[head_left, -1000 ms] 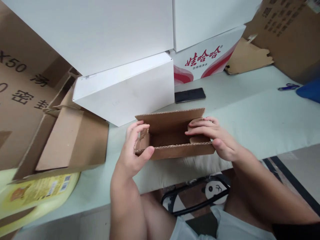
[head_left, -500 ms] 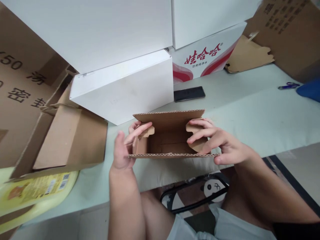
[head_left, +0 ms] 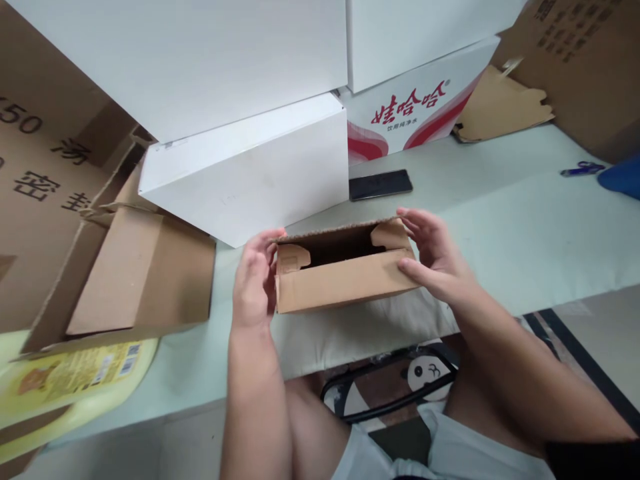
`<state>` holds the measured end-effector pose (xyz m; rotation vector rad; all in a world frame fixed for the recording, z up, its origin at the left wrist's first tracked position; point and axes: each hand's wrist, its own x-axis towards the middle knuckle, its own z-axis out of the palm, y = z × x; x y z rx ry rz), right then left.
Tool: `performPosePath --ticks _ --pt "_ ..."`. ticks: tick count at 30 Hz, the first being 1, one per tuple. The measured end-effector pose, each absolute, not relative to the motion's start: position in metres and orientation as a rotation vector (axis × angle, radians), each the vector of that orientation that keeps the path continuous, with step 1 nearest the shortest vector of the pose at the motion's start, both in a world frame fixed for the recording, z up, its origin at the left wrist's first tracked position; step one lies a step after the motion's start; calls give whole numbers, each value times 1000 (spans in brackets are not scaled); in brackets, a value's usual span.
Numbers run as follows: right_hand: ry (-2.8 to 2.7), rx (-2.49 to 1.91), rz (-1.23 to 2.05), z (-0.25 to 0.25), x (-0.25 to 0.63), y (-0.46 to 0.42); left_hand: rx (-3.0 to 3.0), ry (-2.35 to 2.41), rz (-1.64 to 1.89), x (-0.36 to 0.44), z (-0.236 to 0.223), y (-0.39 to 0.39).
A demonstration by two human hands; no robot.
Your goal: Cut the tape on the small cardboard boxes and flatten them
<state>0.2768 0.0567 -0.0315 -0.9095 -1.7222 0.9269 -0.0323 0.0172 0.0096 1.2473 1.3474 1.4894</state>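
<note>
Ok so from where I'm standing, there's a small brown corrugated cardboard box (head_left: 345, 283) btwn the person's two hands, over the near part of the pale green cloth-covered table (head_left: 505, 227); can't tell if its bottom touches. Top's partly open, w/ a short flap folded in at each end & a dark gap in the middle. Left hand (head_left: 253, 277) is half curled abt the left end, fingertips up by the back corner, thumb hidden tbh. Right hand (head_left: 435, 257) is half open around the other end, thumb on the front panel, fingers at the far corner. Just behind: a flat black phone (head_left: 381, 185) next to a plain white rectangular box (head_left: 260, 177). Yellow plastic jug (head_left: 113, 393) w/ a label's off to the left, fwiw.
</note>
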Motion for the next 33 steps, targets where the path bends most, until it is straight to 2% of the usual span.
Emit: performPosePath --ticks 5,11,13,16,20,22,24,28,30,33 --pt "-1772 -909 837 -27 279 55 1791 1509 945 -34 32 7" --pt "-1835 -901 894 -29 278 52 1954 1715 494 -17 53 -11" --pt "-1797 -889 917 -37 279 55 1959 1720 541 -19 53 -11" --pt "-1573 -890 904 -52 284 66 1867 1714 817 -31 44 -4" --pt "-1438 -940 914 -60 290 76 1153 1584 1253 -37 21 9" --pt "-1524 -865 1018 -54 288 73 816 1440 1222 -27 8 14" --pt "-1636 -784 1090 -44 285 67 687 1321 978 -13 -2 17" --pt "-1726 -758 1042 -24 285 60 925 1383 679 2 -14 19" --pt "-1781 -686 1033 -19 288 61 1058 1472 687 1 -15 20" --pt "-1973 -561 1076 -19 288 61 1263 1586 985 0 -10 20"
